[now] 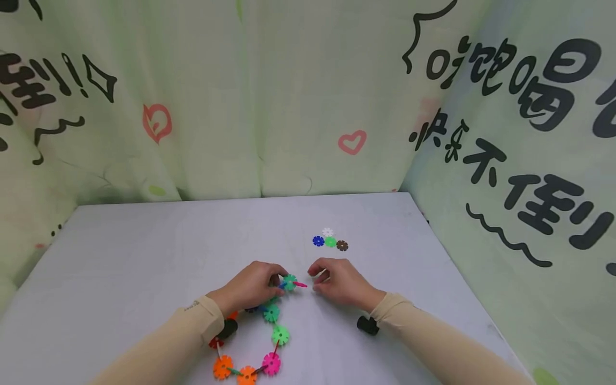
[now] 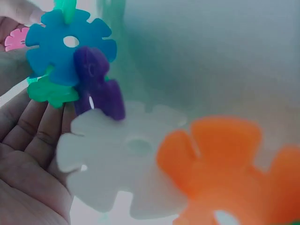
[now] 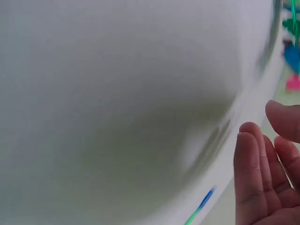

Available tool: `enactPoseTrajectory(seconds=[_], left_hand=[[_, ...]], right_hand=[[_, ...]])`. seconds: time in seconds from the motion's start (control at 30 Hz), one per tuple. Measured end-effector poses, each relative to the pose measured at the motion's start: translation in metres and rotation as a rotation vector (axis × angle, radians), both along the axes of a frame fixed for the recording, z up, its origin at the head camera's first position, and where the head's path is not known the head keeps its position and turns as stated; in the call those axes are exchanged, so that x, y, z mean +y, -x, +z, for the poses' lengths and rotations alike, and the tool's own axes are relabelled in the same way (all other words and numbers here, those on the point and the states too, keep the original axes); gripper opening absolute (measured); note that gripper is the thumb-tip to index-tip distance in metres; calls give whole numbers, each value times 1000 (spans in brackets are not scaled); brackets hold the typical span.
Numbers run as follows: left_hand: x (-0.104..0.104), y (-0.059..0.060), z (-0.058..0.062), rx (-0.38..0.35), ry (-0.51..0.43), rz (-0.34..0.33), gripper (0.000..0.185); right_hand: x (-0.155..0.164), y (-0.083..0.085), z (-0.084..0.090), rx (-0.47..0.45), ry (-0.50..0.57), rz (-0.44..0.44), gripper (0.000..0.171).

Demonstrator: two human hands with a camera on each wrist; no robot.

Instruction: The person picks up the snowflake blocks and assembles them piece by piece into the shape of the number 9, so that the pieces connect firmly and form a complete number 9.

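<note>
A chain of coloured plastic snowflake discs (image 1: pixel 269 342) lies curved on the grey table (image 1: pixel 144 256) near its front edge. My left hand (image 1: pixel 252 286) pinches the chain's top end at a teal disc (image 1: pixel 289 282), from which a pink piece (image 1: pixel 300 284) sticks out to the right. In the left wrist view a blue disc (image 2: pixel 65 44), a purple disc (image 2: pixel 98 84), a white disc (image 2: pixel 124 164) and an orange disc (image 2: pixel 220 164) sit close to the palm. My right hand (image 1: pixel 332 280) rests just right of the pink piece, fingers loosely curled and holding nothing.
Loose discs lie further back: blue (image 1: pixel 318 241), white (image 1: pixel 328 232), green (image 1: pixel 330 242) and brown (image 1: pixel 342 245). Printed fabric walls (image 1: pixel 505 160) close in the table at the back and on both sides. The wrist cameras (image 1: pixel 368 325) show as black blocks.
</note>
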State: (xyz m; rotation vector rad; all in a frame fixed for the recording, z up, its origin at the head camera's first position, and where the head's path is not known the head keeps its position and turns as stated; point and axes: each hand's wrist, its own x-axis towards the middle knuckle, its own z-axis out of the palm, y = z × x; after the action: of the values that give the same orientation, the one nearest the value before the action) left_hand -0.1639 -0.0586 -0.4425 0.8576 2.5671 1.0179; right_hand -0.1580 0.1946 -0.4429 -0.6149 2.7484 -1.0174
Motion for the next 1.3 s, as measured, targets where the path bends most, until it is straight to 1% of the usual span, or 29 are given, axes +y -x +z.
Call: enactPoseTrajectory(seconds=[0.07,0.17,0.27,0.4,0.47,0.57,0.67,0.8,0.93,1.03,1.13,1.2,1.3], left_hand=[[-1,0,0,-15,4,12,31],[-2,0,0,-31,6,21,31],[-3,0,-1,-31,1,15,31],[-4,0,-2,-39,0,14,31],[-4,1,-3,-47,2,16,31],[-4,1,-3,-51,-2,13,31],[-4,2,-4,-54,-3,11,31],[-3,2,-3,-49,-4,2,30],[-3,1,-3,-44,-4,-1,30],[-3,1,-3,-45,0,3,30],[-3,2,-4,-45,-1,8,30],[-3,2,-3,-49,-1,9,30],[-4,3,-5,-51,-8,8,30]], right_hand=[[15,11,1,-26,-9,-78,26],[37,30,0,-30,-20,-204,28],[58,47,-4,-34,-57,-286,31],[74,62,-12,-31,-113,-321,39],[76,67,-14,-28,-134,-325,43],[75,71,-14,-30,-161,-320,44],[73,73,-14,-35,-180,-326,39],[72,74,-14,-68,-177,-354,31],[73,75,-16,-117,-138,-396,27],[75,74,-17,-135,-93,-408,22],[72,67,-14,-153,-21,-406,16],[68,58,-11,-177,45,-389,13],[57,41,-6,-234,162,-327,12]])
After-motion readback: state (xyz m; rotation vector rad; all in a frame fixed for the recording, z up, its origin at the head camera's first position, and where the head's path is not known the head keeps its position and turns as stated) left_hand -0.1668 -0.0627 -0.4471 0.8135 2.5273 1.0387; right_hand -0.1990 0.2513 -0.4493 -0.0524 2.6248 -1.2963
